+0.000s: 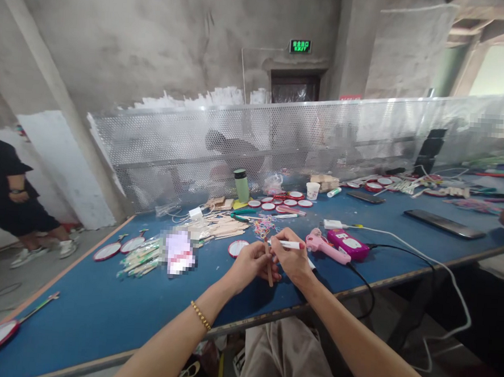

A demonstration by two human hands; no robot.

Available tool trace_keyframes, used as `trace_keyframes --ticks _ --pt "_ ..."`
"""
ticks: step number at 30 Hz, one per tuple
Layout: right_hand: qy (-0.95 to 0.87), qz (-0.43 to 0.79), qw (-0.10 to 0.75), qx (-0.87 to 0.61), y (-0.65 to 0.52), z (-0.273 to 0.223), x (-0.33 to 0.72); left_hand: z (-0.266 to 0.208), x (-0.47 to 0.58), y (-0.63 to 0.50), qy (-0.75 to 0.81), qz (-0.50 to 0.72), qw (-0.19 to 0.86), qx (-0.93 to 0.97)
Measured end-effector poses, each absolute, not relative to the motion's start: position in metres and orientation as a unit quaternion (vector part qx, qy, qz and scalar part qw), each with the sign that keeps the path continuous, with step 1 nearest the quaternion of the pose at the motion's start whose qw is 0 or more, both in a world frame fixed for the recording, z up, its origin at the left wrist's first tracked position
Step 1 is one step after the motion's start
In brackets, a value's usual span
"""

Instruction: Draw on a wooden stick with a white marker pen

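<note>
Over the front part of the blue table, my left hand [251, 262] is closed around a flat wooden craft stick [270, 274], which points down toward the table edge. My right hand [292, 260] grips a white marker pen [290, 244] with a red end, its tip side against the upper part of the stick. The fingers of both hands nearly meet, so the exact contact is hidden. Just beyond them lies a heap of colourful thin bands [264, 226]. A round white disc with a red rim [238, 248] lies left of my hands.
To the right are a pink glue gun [327, 247] and a magenta box [347, 244] with cables. Loose wooden sticks [224, 226], a blurred phone [179, 253] and a green bottle [241, 186] stand or lie left and behind. A perforated metal screen [173, 149] closes the back.
</note>
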State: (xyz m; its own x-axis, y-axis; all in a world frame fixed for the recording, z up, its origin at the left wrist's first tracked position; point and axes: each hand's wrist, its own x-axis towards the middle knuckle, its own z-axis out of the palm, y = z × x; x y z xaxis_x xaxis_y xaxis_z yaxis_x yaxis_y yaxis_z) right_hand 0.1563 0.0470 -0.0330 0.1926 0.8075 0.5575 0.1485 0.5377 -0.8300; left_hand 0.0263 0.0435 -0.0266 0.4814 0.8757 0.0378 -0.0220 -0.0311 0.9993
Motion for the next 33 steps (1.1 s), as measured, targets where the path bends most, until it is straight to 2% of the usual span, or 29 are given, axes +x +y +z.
trace_keyframes --ticks 8,22,33 --pt "-0.526 0.326 0.676 -0.401 0.043 -0.023 0.16 -0.025 0.025 0.043 0.331 0.365 0.64 0.589" --pt "-0.53 0.348 0.666 -0.393 0.042 -0.021 0.16 -0.026 0.022 0.044 0.341 0.377 0.641 0.575" --pt "-0.499 0.411 0.67 -0.364 0.04 -0.018 0.165 -0.016 0.029 0.018 0.437 0.396 0.615 0.523"
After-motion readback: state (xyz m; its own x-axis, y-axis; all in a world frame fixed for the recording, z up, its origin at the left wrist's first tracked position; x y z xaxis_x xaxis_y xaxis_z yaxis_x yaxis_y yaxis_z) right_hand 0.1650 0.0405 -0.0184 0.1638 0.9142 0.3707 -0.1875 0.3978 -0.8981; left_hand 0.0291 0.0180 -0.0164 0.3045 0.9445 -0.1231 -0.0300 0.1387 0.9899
